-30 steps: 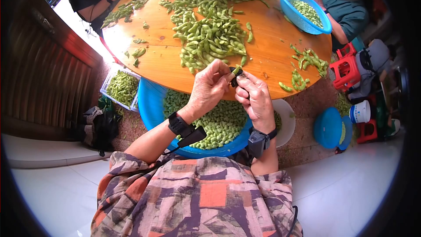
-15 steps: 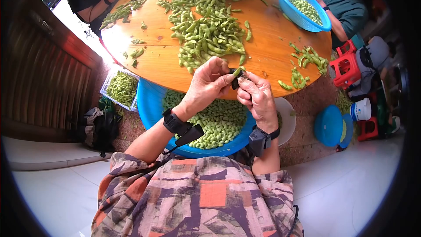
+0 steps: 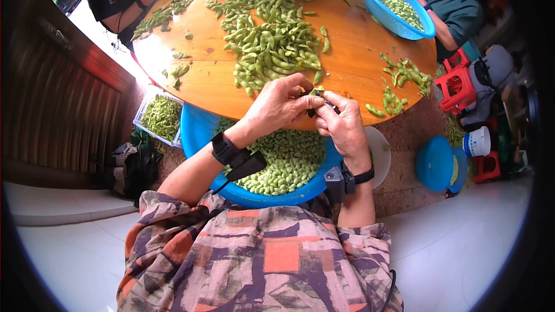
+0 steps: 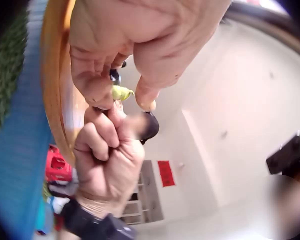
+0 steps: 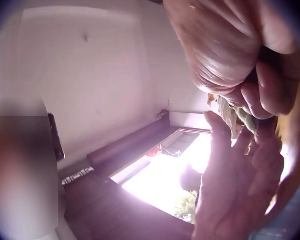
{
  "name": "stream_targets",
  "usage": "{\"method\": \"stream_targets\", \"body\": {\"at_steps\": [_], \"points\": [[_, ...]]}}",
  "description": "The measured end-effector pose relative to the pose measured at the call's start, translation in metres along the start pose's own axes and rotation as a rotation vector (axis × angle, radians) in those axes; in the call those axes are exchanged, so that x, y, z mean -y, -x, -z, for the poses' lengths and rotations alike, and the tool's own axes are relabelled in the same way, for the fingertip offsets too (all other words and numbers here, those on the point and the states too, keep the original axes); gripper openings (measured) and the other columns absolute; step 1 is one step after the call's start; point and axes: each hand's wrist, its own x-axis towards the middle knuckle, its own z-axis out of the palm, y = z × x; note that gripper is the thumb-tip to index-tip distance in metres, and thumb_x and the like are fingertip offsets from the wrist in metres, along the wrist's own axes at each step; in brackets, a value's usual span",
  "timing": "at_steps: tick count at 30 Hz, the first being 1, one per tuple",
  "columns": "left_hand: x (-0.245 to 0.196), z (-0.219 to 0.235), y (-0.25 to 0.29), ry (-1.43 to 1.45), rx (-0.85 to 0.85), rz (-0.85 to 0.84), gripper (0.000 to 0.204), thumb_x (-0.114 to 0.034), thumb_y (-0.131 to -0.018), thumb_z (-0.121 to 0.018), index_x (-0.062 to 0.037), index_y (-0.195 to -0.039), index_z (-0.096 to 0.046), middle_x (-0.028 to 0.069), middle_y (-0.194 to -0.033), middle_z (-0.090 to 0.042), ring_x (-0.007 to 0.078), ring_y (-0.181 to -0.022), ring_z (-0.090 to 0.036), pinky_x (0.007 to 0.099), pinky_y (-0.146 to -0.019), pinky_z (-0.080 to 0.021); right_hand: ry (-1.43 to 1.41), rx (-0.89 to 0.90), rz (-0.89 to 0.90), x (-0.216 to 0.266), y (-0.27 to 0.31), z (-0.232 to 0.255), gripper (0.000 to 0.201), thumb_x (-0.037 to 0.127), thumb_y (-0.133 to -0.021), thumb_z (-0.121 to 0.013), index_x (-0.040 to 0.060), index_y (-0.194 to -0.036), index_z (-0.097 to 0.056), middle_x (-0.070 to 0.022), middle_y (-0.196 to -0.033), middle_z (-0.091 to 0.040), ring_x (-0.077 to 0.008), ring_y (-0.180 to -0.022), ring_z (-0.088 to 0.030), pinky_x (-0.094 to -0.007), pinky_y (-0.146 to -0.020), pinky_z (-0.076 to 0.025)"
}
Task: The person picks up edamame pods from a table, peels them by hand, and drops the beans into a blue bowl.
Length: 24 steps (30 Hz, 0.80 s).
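Both hands meet above the near table edge. In the head view, my left hand [image 3: 274, 107] and right hand [image 3: 348, 130] hold a small green pod [image 3: 315, 91] between their fingertips. Something black [image 3: 312, 112] shows at the fingers. The left wrist view has the pod [image 4: 122, 92] between my left hand [image 4: 145, 32], its fingers bent, and my right hand [image 4: 107, 155], curled below. In the right wrist view, my right hand [image 5: 225, 47] partly hides the pod, with my left hand [image 5: 235, 182] beneath. Shelled beans [image 3: 280, 162] fill a blue basin [image 3: 193, 133] below.
Green pods [image 3: 269, 46] are heaped on the round wooden table [image 3: 352, 52]. A blue basket [image 3: 399, 26] of beans stands back right, near a seated person. Another person sits back left. A white crate [image 3: 139, 117] of pods, red stools [image 3: 457, 89] and a white bucket [image 3: 477, 141] surround the table.
The left thumb has moved right, closer to the right fingers. The right hand has turned slightly and its wrist has shifted a little right. The pod remains between the hands.
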Motion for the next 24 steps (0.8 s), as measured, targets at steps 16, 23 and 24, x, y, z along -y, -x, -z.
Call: {"method": "stream_targets", "body": {"at_steps": [16, 23, 24], "points": [[0.009, -0.002, 0.001, -0.114, 0.074, 0.001, 0.041, -0.009, -0.097, -0.05, 0.0043, -0.136, -0.045, 0.0025, -0.083, -0.06, 0.006, -0.067, -0.052, 0.0209, -0.056, -0.043, 0.74, -0.365, 0.458, -0.004, -0.003, -0.004, 0.005, 0.0, -0.086, -0.058, -0.004, -0.087, -0.06, -0.0183, -0.079, -0.057, -0.0351, -0.073, -0.06, -0.0402, -0.063, -0.047], [-0.009, 0.001, 0.011, -0.166, 0.127, 0.047, 0.038, -0.02, -0.095, -0.065, 0.003, -0.124, -0.056, 0.0036, -0.095, -0.064, 0.0071, -0.083, -0.062, 0.0239, -0.069, -0.054, 1.095, -0.128, 0.626, 0.002, 0.027, -0.008, 0.011, -0.005, -0.082, -0.058, -0.005, -0.093, -0.056, -0.0201, -0.091, -0.053, -0.0405, -0.079, -0.061, -0.0462, -0.066, -0.05], [-0.003, -0.004, 0.012, -0.108, 0.084, 0.027, 0.032, -0.019, -0.096, -0.064, 0.002, -0.12, -0.06, 0.0019, -0.089, -0.065, 0.0071, -0.078, -0.063, 0.0241, -0.066, -0.054, 1.16, -0.086, 0.568, 0.002, 0.032, -0.009, 0.013, -0.005, -0.082, -0.058, -0.0044, -0.095, -0.055, -0.0208, -0.096, -0.05, -0.0408, -0.078, -0.062, -0.0465, -0.066, -0.051]]}}
